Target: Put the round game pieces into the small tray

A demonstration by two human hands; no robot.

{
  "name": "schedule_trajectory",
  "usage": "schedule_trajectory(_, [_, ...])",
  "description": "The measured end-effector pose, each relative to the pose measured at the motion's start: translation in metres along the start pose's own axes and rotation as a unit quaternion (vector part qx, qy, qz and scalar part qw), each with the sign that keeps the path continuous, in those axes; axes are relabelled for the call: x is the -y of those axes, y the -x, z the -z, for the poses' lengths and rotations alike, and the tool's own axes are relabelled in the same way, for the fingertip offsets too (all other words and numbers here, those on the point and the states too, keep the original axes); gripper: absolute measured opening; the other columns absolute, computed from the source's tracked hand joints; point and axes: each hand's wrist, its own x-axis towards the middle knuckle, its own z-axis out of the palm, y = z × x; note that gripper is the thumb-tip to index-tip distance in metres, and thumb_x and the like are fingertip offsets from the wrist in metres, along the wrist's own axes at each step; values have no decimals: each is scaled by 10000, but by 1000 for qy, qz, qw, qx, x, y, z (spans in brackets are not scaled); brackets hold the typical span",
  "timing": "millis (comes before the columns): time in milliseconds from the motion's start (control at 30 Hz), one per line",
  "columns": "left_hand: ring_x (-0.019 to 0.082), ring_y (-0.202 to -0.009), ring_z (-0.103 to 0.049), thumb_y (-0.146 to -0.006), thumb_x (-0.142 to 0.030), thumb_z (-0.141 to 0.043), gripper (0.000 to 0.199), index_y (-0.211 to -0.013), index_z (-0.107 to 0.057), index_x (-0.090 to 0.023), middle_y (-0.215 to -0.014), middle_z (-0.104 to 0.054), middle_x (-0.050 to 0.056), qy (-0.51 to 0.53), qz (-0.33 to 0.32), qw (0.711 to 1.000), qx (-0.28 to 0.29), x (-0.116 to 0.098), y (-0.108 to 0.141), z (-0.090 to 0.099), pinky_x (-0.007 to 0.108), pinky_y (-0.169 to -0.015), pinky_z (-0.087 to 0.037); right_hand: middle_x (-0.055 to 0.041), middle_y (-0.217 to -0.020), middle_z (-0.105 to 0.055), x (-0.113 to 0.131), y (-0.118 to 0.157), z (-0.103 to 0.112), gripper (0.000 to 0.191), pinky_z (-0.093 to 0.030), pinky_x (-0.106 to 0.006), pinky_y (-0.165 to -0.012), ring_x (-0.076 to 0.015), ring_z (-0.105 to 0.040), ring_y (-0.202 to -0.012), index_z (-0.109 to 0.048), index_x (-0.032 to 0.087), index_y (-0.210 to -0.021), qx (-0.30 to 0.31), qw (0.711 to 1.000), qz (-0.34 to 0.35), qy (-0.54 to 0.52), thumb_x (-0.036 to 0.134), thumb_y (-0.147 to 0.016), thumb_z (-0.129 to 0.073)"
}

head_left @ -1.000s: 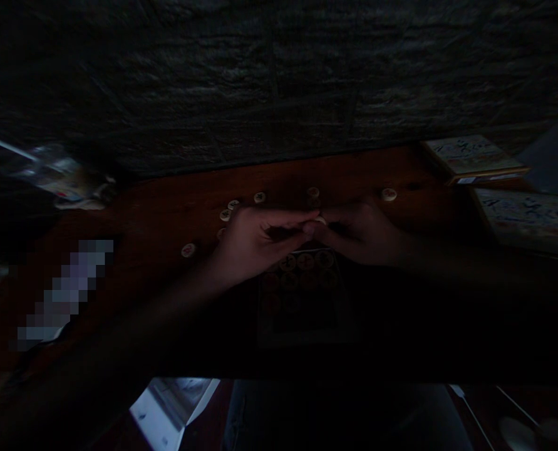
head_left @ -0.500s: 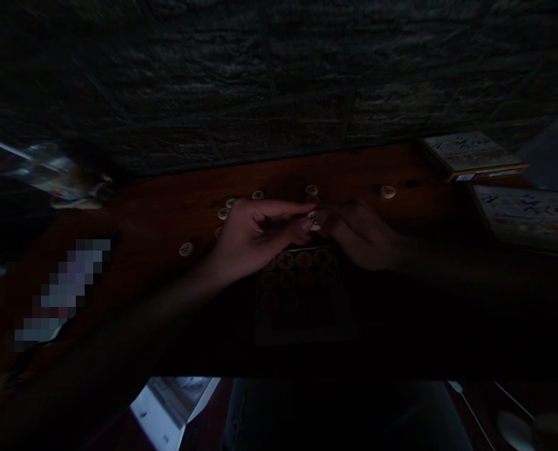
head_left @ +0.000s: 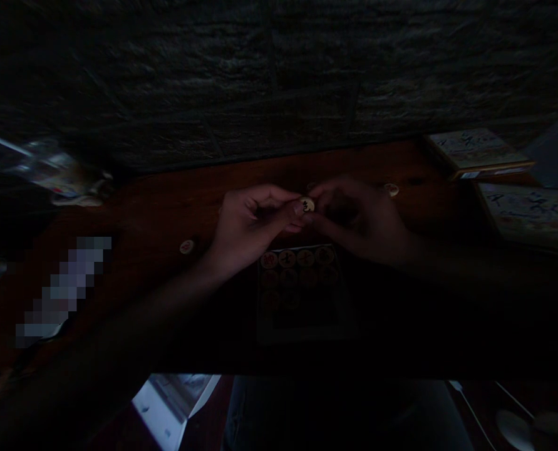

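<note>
Now the small pale round disc with a black character (head_left: 309, 204), edge-on half a second ago, has its marked face turned up to the camera, near the centre of the frame. The left hand (head_left: 248, 222) pinches it at its left edge between thumb and fingers. The right hand (head_left: 366, 216) has its thumb and forefinger curled at the opposite edge, but the dimness leaves it unclear whether they press too. Both hands sit slightly higher in the frame, and the left now covers a cluster of loose discs that showed beside it earlier. Their shift also uncovers the whole top row of marked round discs (head_left: 288, 259) in the shallow square tray (head_left: 266, 329), below centre: four stand there, four beneath, and two dim ones in the third row. For the handling, this seems to mean that the character can be read, while the disc remains above and apart from the tray. Out on the red-brown wooden table (head_left: 166, 207), one pale red-marked disc (head_left: 187, 246) lies left of centre and another pale disc (head_left: 391, 189) lies toward the right, both untouched.
</note>
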Motion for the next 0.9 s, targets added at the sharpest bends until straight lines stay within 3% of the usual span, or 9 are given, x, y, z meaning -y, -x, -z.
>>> schedule_trajectory(100, [206, -805, -836, -859, -461, -895, 332, -949, -809, -153, -929, -859, 77, 9, 21, 1000, 13, 2, -2, 2, 294, -750, -705, -20, -979, -801, -1, 0, 1, 207, -564, -286, -703, -159, -722, -772, -757, 239, -1189, -22, 998, 36, 45, 304, -992, -756])
schedule_trajectory(267, [204, -798, -830, -831, -487, -911, 371, -947, -811, -150, -966, -859, 84, 18, 47, 998, 30, 2, 0, 4, 299, -740, -705, -21, -978, -819, -2, -1, 3, 205, -595, -308, -695, -172, -746, -755, -795, 262, -1177, -16, 994, 72, 85, 301, -976, -784])
schedule_trajectory(400, [206, -777, -822, -775, -491, -952, 394, -910, -799, -153, -947, -854, 74, 22, 67, 996, 46, -1, 1, 3, 304, -725, -705, -20, -992, -824, 0, 0, 2, 212, -601, -299, -698, -167, -752, -755, -783, 252, -1169, -8, 994, 68, 82, 284, -960, -795])
schedule_trajectory(500, [205, -791, -827, -810, -457, -936, 347, -905, -778, -162, -912, -844, 55, 66, 83, 993, 55, -1, 0, 3, 305, -753, -706, -14, -1011, -818, 2, 3, 2, 266, -589, -280, -679, -155, -747, -748, -758, 249, -1208, -1, 995, 68, 71, 245, -944, -791])
schedule_trajectory(900, [176, -911, -828, -836, -286, -932, 237, -1031, -838, -189, -1064, -853, 49, 163, 98, 980, 54, 6, -4, 8, 254, -831, -686, -51, -1148, -798, 0, 1, 2, 333, -570, -281, -691, -161, -739, -826, -735, 234, -1326, 17, 999, 43, -11, 252, -993, -742])
